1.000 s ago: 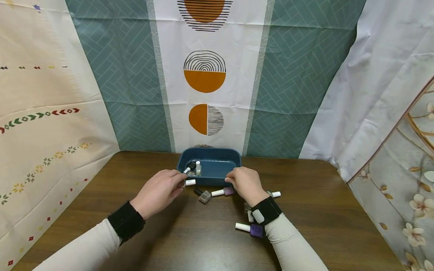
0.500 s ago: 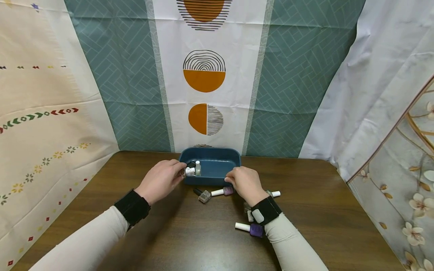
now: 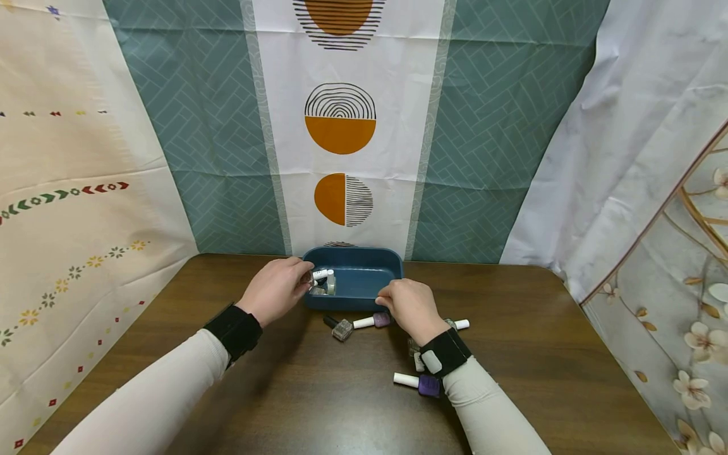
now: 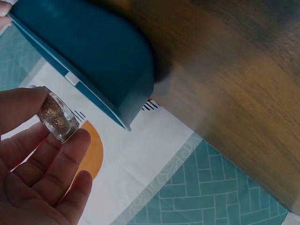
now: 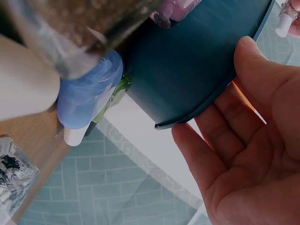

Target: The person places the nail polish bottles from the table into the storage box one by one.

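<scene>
My left hand (image 3: 277, 289) pinches a glittery brown nail polish bottle (image 4: 58, 117) between thumb and fingers, at the left end of a dark blue tray (image 3: 349, 304). The bottle's white cap (image 3: 320, 274) points right, over the tray. Below it, inside the tray's left end, lie a pale bottle (image 3: 332, 284) with a white cap and others partly hidden by the hand. My right hand (image 3: 413, 309) holds the tray's front right corner, its thumb on the rim in the right wrist view.
In front of the tray lie a grey glitter bottle (image 3: 342, 330) and a mauve bottle (image 3: 382, 319). A purple bottle (image 3: 429, 385) lies nearer. Around the right wrist are more bottles, including a blue one (image 5: 89, 91). Patterned cloth (image 3: 227, 126) hangs behind the table.
My left hand has moved forward with its bottle, from before the tray's front left corner to above its left end. The right hand stays at the tray's corner.
</scene>
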Available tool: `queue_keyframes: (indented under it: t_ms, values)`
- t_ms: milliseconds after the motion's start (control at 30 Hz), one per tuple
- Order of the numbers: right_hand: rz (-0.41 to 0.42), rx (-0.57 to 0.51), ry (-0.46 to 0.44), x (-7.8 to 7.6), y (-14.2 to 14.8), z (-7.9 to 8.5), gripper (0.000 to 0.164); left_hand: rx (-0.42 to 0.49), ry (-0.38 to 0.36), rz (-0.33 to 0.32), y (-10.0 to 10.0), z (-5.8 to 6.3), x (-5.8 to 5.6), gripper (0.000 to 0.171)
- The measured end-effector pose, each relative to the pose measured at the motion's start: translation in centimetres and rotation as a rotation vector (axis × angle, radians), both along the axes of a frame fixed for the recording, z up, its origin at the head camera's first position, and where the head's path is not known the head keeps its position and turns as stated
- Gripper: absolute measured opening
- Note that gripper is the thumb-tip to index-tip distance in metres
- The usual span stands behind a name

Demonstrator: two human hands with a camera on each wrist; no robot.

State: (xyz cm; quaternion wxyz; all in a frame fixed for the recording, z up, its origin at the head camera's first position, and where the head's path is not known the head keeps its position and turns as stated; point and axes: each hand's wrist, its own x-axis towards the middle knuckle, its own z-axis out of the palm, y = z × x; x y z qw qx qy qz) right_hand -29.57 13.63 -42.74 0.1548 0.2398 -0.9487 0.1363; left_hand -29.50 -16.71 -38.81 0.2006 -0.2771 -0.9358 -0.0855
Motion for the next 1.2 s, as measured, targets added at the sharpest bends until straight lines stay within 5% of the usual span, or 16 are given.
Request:
queue_keyframes:
  t_ms: [700,1200]
  values:
    - [0.002,0.001,0.002,-0.1,-0.1,0.0,0.008,0.018,-0.072,0.15,0.8,-1.1,-3.0,0.013]
    - [-0.003,0.005,-0.002,-0.1,-0.1,0.0,0.007,0.008,-0.07,0.174,1.0,-1.8,-3.9,0.015]
